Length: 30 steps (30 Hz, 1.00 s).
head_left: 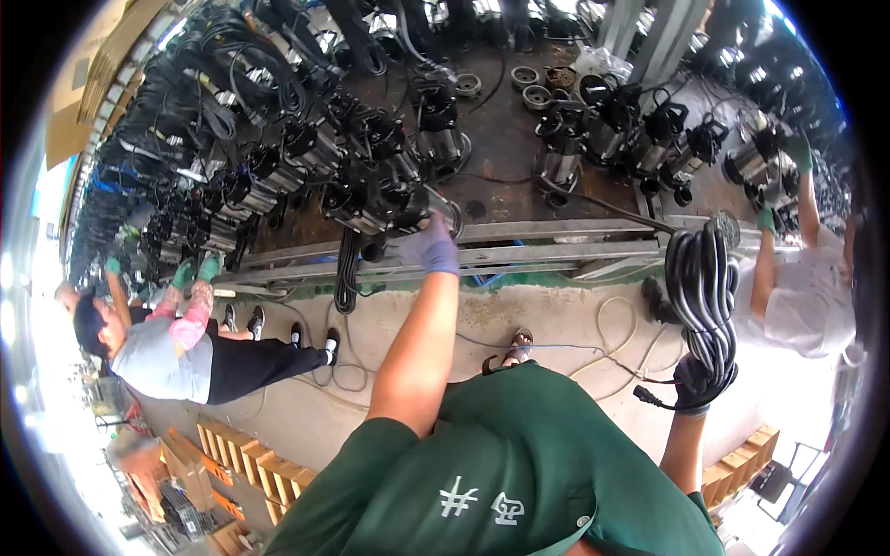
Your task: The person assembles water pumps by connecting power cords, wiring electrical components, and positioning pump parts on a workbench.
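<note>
My left hand (432,246), in a grey glove, reaches forward to the metal workbench (556,243) and closes on the curved handle of a black and silver pump (385,199) at the bench's near edge. My right hand (693,385), in a black glove, is shut on a thick coil of black cable (706,287), held up at my right side. A plug (642,396) hangs from the coil beside that hand. Several more pumps (593,130) stand in rows on the bench behind.
A person in a grey top (162,357) works with green gloves at the bench on my left. Another in a white top (805,301) works on my right. Loose cables (612,347) lie on the concrete floor, with wooden pallets (250,468) at lower left.
</note>
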Each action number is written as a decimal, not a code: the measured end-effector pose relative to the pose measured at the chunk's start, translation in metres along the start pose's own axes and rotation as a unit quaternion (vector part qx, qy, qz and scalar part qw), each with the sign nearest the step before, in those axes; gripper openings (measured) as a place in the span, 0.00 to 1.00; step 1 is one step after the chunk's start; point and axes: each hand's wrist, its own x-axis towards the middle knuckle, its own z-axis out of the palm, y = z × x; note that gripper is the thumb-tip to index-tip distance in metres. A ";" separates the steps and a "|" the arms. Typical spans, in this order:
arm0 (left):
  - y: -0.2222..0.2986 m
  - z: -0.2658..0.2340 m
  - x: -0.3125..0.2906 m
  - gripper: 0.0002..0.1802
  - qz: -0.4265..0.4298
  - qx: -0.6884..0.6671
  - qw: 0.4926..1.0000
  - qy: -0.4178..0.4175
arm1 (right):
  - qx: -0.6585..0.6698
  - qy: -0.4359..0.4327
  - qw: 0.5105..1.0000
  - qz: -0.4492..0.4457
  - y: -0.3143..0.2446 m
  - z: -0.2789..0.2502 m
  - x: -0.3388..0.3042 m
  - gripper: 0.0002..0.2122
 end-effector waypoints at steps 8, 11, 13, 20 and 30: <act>0.053 0.023 -0.035 0.67 -0.043 -0.004 0.999 0.008 | 0.245 -0.121 0.961 0.045 0.005 0.043 0.063 0.19; 0.056 0.028 -0.036 0.67 -0.173 -0.048 0.982 -0.061 | 0.263 -0.110 0.952 0.113 0.018 0.070 0.084 0.21; 0.047 0.030 -0.032 0.67 -0.136 -0.031 0.988 -0.067 | 0.286 -0.155 0.933 0.151 0.025 0.088 0.096 0.25; -0.026 0.031 0.073 0.54 0.327 -0.128 0.935 -0.040 | 0.322 -0.123 0.914 0.213 0.082 0.111 0.119 0.31; -0.004 0.005 0.071 0.58 0.347 -0.028 0.904 -0.248 | -0.124 0.024 0.948 0.291 0.245 0.207 0.157 0.26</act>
